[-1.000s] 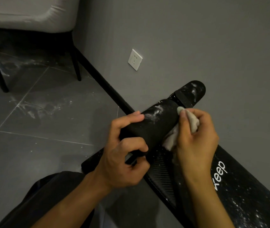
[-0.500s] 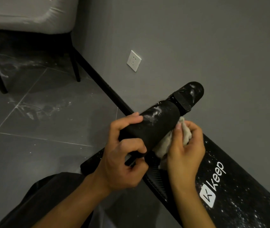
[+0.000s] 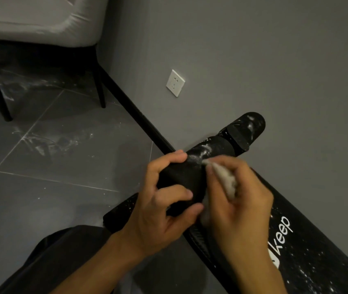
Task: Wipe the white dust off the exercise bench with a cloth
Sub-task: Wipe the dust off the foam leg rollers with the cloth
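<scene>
The cloth (image 3: pixel 226 180), bunched, is pinched in the curled fingers (image 3: pixel 211 174) of the right hand (image 3: pixel 243 209). Its tip touches the white dust (image 3: pixel 202 154) on top of the black foam roller (image 3: pixel 181 177) of the exercise bench (image 3: pixel 309 251). The left hand (image 3: pixel 164 213) grips the roller's near end, fingers wrapped over it. Recommended: brace the roller against turning, press the cloth flat, and draw it along the streak toward the roller's far end. The bench pad runs just right of the roller. A wall socket (image 3: pixel 175 82) sits well beyond it.
</scene>
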